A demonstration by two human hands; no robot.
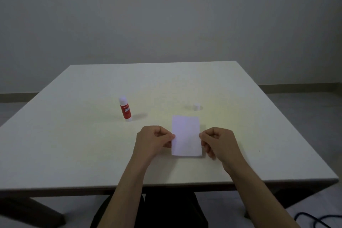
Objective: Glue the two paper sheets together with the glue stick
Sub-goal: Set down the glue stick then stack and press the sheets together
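Observation:
A small white paper sheet [186,136] is held just above the table's near middle, and I cannot tell whether a second sheet lies under it. My left hand [154,139] pinches its left edge between thumb and fingers. My right hand [216,141] pinches the right edge the same way. A red glue stick [125,109] with white ends stands upright to the left and farther back, apart from both hands. A small white cap [196,107] sits on the table just behind the paper.
The white table [74,144] fills the view, with its front edge near my body. A plain wall stands behind it. A dark cable [312,218] lies on the floor at the lower right.

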